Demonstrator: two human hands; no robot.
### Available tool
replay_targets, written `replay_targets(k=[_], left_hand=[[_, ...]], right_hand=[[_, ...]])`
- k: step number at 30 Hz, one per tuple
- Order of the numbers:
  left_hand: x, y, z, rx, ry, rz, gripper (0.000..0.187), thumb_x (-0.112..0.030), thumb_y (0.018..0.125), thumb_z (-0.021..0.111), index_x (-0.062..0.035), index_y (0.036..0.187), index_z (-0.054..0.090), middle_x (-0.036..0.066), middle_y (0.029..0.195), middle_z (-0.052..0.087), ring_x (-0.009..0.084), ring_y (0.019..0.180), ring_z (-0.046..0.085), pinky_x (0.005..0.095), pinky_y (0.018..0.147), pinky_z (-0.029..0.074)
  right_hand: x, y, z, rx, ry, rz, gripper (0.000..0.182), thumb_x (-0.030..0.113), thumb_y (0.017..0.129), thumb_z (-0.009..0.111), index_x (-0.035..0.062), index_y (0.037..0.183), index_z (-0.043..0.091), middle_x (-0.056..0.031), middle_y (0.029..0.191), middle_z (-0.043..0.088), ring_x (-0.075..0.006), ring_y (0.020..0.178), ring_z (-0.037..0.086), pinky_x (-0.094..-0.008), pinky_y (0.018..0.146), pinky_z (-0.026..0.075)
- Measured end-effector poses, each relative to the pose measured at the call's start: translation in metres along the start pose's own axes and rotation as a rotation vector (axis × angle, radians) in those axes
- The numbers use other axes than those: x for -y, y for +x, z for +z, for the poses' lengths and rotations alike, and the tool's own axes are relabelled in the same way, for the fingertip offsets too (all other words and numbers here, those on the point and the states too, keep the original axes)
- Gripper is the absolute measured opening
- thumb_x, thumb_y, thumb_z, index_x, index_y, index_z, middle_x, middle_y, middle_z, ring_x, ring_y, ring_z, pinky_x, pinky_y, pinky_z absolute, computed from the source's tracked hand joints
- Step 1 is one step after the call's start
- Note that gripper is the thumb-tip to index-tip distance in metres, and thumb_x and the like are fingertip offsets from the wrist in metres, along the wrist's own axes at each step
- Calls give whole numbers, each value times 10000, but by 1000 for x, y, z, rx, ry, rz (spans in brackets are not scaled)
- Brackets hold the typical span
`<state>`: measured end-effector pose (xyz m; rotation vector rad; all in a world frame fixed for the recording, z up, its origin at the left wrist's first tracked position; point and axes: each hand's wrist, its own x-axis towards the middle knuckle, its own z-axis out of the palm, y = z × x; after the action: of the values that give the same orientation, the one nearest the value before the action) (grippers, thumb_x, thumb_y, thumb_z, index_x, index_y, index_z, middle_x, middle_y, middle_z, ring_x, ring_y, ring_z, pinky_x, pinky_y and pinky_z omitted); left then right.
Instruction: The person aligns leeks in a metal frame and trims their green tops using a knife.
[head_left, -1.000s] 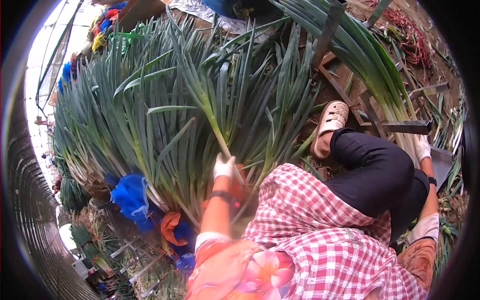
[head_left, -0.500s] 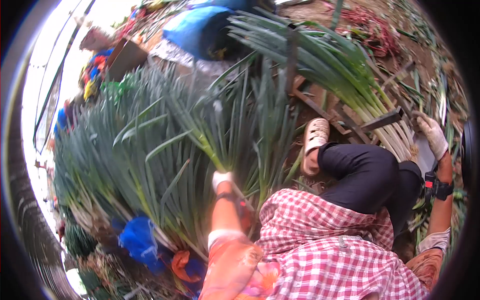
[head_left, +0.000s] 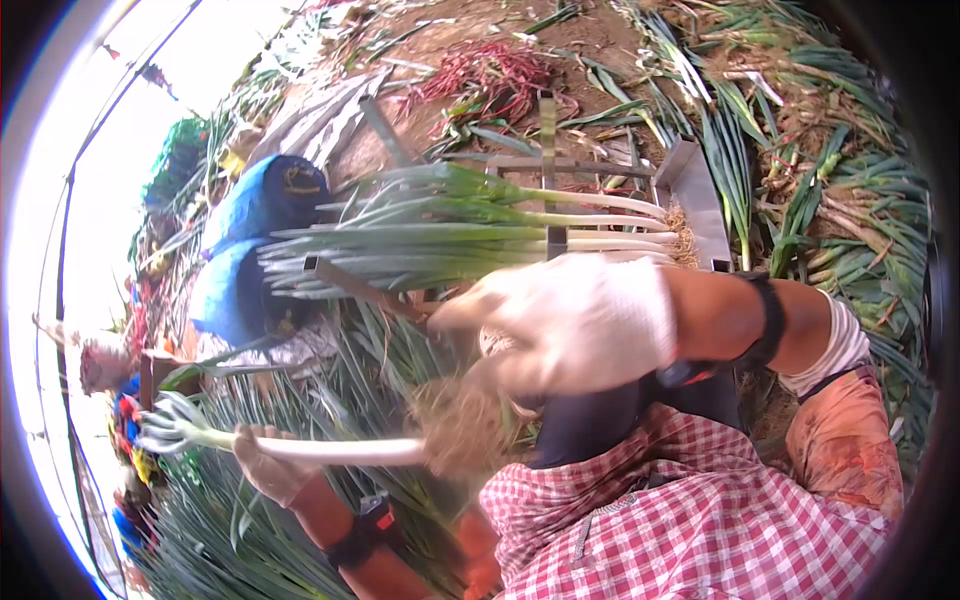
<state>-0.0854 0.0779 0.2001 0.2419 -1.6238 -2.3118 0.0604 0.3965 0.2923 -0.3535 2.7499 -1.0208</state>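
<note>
My left hand (head_left: 268, 468), in a whitish glove, is closed round the stalk of one long green onion (head_left: 370, 452). The onion lies almost level, leaves to the left and its brown root tuft (head_left: 462, 425) to the right. My right hand (head_left: 580, 325), gloved and blurred by motion, is just above the roots, fingers apart and pointing left. Beyond it, a row of green onions (head_left: 590, 238) rests across a metal frame (head_left: 688, 185), with root ends toward its plate on the right. Beneath my left hand spreads a large mass of green onions (head_left: 215, 535).
Blue bundles (head_left: 265, 200) stand at the left beyond the frame. Red ties (head_left: 490, 75) lie heaped on the soil at the far side. More green onions (head_left: 850, 220) and loose leaves cover the ground at right. My knees in dark trousers (head_left: 595, 425) are below my right hand.
My view has swung to the right. My left hand has brought a green onion up from the mass, and my right hand has moved from the frame's plate end to the onion's roots.
</note>
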Motion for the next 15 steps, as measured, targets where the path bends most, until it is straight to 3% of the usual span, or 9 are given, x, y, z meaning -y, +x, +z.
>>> replay_targets(k=[2,4,5,6,9,10,12,13,15], left_hand=[[-21,-21,75,-60,13,137,239,-267,824,601,-61,831,480,2,698,406,102,595,429,238,552,368],[-33,1,116,64,-115,256,251,-211,835,583,-19,981,512,64,818,482,169,728,505,316,644,426],[-41,20,131,221,615,730,309,-180,825,587,-20,1076,502,120,929,525,228,828,544,332,729,452],[-54,28,155,69,1165,1349,390,-149,815,592,-22,1170,491,175,1040,569,287,928,582,349,814,479],[-84,18,257,10,1299,1101,328,-129,898,487,-79,1222,462,97,1113,586,237,1040,571,300,968,408],[-84,1,287,299,710,760,342,-129,923,444,-67,1258,418,98,1154,562,220,1099,533,313,978,416],[-45,25,318,783,-139,329,351,-110,960,372,-46,1305,377,129,1267,475,240,1196,455,366,1007,411],[-18,17,322,761,364,574,362,-94,952,365,-28,1308,390,159,1310,426,291,1182,461,383,1016,399],[66,33,341,889,568,375,418,-111,921,404,-60,1336,395,139,1345,424,281,1155,496,360,973,431]], right_hand=[[23,6,2,-128,-85,-32,651,437,872,498,-23,1316,374,-253,1135,526,-356,1112,517,-412,947,404],[26,28,-14,-153,-283,-50,508,285,843,549,-13,1236,426,-231,1051,560,-335,991,586,-407,831,474],[31,35,-25,-150,-400,-7,453,232,830,558,-5,1200,447,-215,1022,572,-322,942,608,-403,786,494],[25,40,-30,-352,-474,-10,406,202,823,553,1,1164,460,-203,981,583,-308,894,624,-399,737,506],[-10,61,-70,-928,-636,-55,277,157,823,536,78,1088,558,-127,902,623,-286,824,662,-406,631,528],[-24,61,-96,-980,-703,-82,309,157,820,539,127,1125,577,-97,938,640,-279,841,661,-410,651,529],[-61,78,-145,-1064,-687,-296,355,138,799,542,121,1152,574,-121,908,671,-284,824,658,-405,700,514],[-46,61,-163,-831,-580,-54,309,134,789,548,115,1090,616,-120,876,673,-290,811,654,-403,711,505],[-43,52,-187,-659,-562,94,323,115,833,561,122,1155,591,-82,896,660,-219,816,643,-341,745,526]])
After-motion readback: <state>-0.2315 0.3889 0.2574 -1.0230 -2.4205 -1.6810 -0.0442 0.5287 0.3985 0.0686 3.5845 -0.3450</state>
